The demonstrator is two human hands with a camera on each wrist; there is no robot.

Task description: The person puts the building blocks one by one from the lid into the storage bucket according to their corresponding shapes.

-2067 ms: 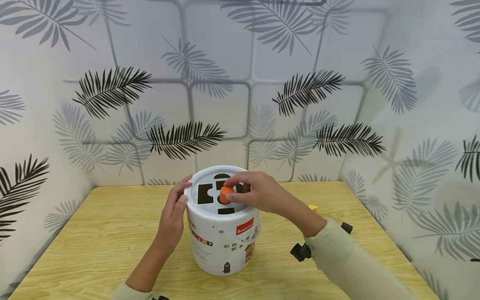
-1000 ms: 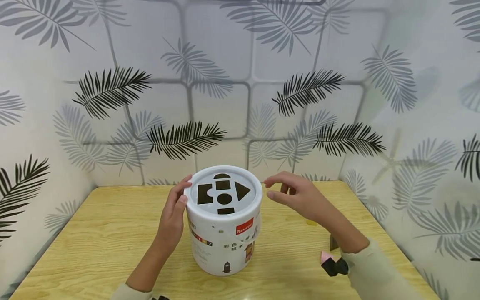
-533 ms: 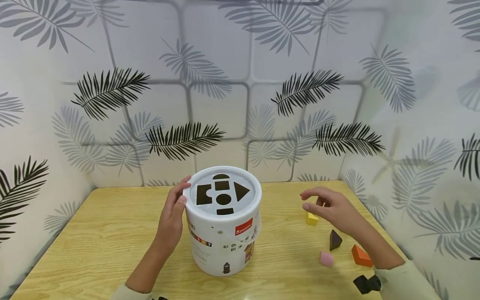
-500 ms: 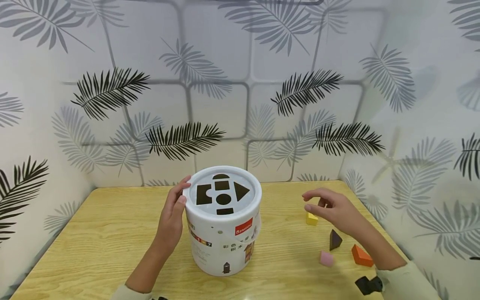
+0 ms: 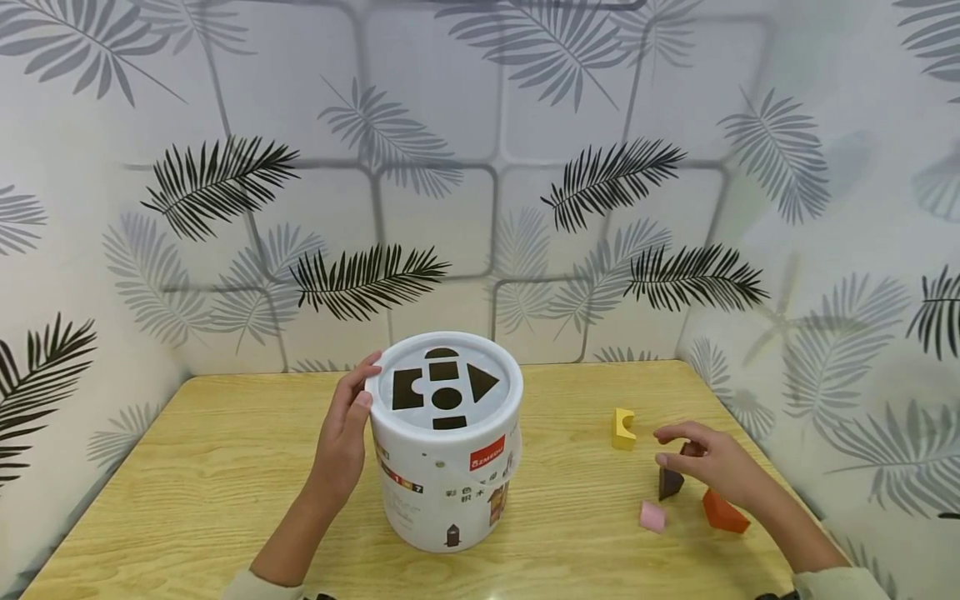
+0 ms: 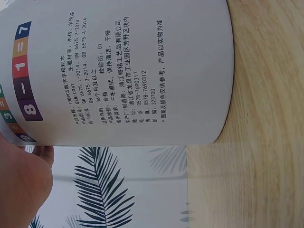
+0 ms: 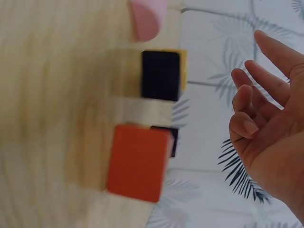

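I have the left hand (image 5: 341, 442) gripping one white bucket (image 5: 431, 492) by its rim. Right of that bucket, my right hand (image 5: 711, 460) hangs, fingers parted, near two dark blocks (image 5: 670, 484), one yellow block (image 5: 619, 440), one pink block (image 5: 652, 517), one orange block (image 5: 723, 512).

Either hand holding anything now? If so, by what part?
Left hand holds the white bucket by the left side of its top rim. Right hand holds nothing: the right wrist view shows it apart from the blocks.
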